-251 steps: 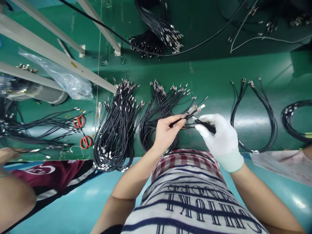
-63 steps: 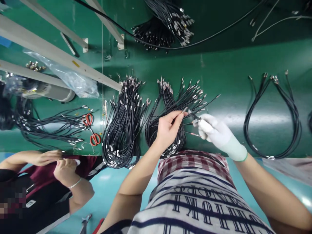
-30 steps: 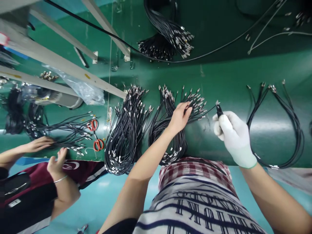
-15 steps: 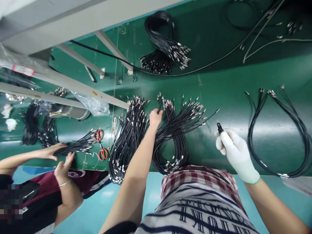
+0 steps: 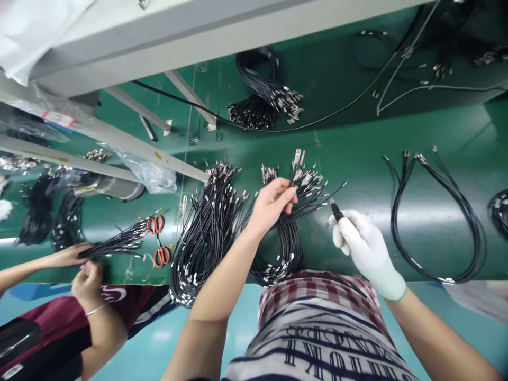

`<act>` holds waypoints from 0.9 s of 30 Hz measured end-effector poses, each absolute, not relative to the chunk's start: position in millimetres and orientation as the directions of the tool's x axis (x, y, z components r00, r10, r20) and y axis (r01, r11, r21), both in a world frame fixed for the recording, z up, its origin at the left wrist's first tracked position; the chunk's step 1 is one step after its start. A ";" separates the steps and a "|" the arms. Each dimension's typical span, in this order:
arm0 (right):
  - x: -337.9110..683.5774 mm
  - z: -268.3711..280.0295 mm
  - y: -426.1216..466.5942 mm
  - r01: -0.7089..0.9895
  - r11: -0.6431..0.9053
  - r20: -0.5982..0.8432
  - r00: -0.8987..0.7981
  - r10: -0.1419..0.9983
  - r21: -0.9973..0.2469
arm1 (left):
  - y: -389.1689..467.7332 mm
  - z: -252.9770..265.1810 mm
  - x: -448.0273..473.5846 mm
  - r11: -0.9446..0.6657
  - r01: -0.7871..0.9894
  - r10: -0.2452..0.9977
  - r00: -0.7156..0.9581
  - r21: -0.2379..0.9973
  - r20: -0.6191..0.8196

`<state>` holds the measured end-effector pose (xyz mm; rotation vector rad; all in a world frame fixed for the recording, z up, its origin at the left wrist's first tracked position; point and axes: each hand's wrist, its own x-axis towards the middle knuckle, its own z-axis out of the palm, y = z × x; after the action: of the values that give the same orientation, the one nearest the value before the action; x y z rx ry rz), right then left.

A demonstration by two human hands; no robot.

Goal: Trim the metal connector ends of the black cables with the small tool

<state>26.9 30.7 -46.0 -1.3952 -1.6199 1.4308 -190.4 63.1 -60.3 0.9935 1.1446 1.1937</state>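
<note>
My bare left hand [image 5: 274, 205] is closed, thumb against fingers, on a few black cables [image 5: 292, 179] whose silver metal connector ends stick up above the fingertips. Beneath and behind it lies a looped bundle of black cables [image 5: 291, 246] with many metal-tipped ends fanned to the right. My right hand [image 5: 363, 243], in a white glove, grips a short black stick-like piece [image 5: 337, 210] with a small pale tip; its exact kind I cannot make out. That piece points up and left, near the fanned cable ends. Left of my left forearm rests another thick cable bundle [image 5: 206, 233].
Orange-handled scissors [image 5: 162, 256] lie left, beside a co-worker's hands [image 5: 85, 267] holding a cable bundle [image 5: 119, 241]. At right is a cable loop [image 5: 397, 222]; another bundle [image 5: 262, 79] sits at the back. Grey shelf posts [image 5: 190, 168] and a shelf beam [image 5: 238, 32] overhang the green bench [image 5: 349, 153].
My left hand has moved right and up from between the bundles, lifting cable ends. The right hand keeps its black piece, and the two hands are closer together. The view has shifted slightly.
</note>
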 end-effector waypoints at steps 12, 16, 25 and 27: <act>30.1 -37.9 19.4 0.484 0.227 -0.031 -0.469 0.883 -0.845 | 15.7 -34.9 -161.6 0.300 -0.269 0.950 -0.004 0.915 -0.312; 29.3 -32.6 23.3 0.468 0.295 0.004 -0.529 0.849 -0.833 | 11.6 -29.9 -161.3 0.281 -0.249 0.959 0.032 0.927 -0.283; 31.5 -31.0 21.0 0.436 0.313 0.021 -0.555 0.832 -0.844 | 4.2 -27.8 -163.0 0.270 -0.273 0.963 0.084 0.923 -0.257; 31.6 -32.8 20.8 0.427 0.317 0.025 -0.563 0.826 -0.847 | 3.3 -27.6 -163.3 0.262 -0.284 0.965 0.097 0.922 -0.244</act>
<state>31.6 20.8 -32.8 -1.1072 -2.1297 1.1600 -163.3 3.3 -27.6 0.8330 1.0591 1.1046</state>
